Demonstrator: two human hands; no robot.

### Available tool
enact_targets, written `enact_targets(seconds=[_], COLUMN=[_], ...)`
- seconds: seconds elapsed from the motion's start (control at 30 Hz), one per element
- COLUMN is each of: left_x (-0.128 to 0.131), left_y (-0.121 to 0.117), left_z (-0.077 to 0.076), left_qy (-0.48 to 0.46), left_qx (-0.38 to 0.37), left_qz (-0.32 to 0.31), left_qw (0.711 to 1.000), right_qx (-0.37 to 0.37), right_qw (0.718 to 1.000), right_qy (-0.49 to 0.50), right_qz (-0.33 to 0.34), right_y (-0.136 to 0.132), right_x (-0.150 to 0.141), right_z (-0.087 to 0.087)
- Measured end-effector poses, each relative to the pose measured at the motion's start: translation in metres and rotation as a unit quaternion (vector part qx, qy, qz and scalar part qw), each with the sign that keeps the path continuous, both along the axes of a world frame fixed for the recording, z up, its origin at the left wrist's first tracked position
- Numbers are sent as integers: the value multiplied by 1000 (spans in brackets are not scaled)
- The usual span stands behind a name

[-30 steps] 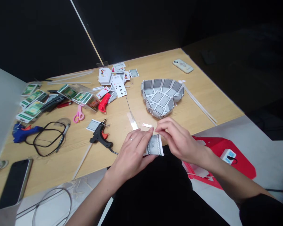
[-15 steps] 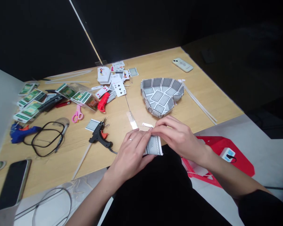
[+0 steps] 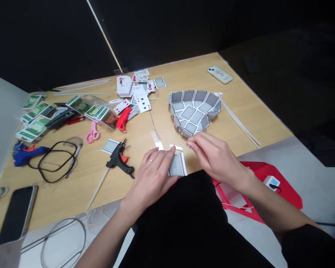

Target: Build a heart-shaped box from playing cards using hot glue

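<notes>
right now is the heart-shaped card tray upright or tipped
Upright: the tray sits open side up on the table, its inner floor and raised walls showing.

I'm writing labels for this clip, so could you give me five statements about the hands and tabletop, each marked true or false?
1. The left hand holds a patterned card. True.
2. The right hand grips the black glue gun. False: the glue gun lies on the table; the right hand is pinched, apart from the card.
3. The heart-shaped card tray sits beyond the hands. True.
4. The pink scissors lie inside the tray. False: they lie on the table.
5. The pale phone lies camera side up. True.
</notes>
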State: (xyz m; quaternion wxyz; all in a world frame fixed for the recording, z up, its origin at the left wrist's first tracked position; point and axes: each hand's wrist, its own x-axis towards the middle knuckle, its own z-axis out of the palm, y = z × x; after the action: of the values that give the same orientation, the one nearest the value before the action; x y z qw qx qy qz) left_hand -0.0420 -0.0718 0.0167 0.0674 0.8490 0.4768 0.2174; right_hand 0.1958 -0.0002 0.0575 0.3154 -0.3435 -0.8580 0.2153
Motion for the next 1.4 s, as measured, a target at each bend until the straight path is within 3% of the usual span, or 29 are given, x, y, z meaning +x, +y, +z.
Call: enact_targets(seconds=[0.03,0.1,0.27,0.53,0.7,0.83,0.9,0.97,1.07,1.2,1.4], left_x=[0,0,3,9,14,11,7,4,1,3,1], left_y=[0,0,2,0,-4,-7,-9,-12,-15,-19,-21], left_z=[0,1,2,0,0,-3,-5,-8,-13,-18,-17], left_qy=[-1,-3,-8,-41,-83,-94,-97,-103,-121,-148,-183], left_qx=[-2,0,3,-16,-67,-84,-107,-128,-145,-167,-153], left_qz=[0,-3,-6,-6,6,10,20,34,59,85,98], left_qw=[1000,1000,1000,999,994,992,989,986,980,971,966], right_qx=[16,18,40,202,170,102,96,113,140,147,188], right_qw=[999,999,996,967,975,992,987,979,973,954,932], right_qy=[-13,-3,28,-129,-119,-70,-92,-105,-167,-258,-305], right_qz=[-37,-42,70,88,81,-15,-95,-133,-75,-33,63], right_y=[1,1,-5,-9,-9,18,42,66,94,113,132], right_x=[0,-3,-12,-20,-21,3,25,50,78,83,67], right_z=[-4,-11,-15,-18,-22,-30,-38,-48,-61,-70,-58])
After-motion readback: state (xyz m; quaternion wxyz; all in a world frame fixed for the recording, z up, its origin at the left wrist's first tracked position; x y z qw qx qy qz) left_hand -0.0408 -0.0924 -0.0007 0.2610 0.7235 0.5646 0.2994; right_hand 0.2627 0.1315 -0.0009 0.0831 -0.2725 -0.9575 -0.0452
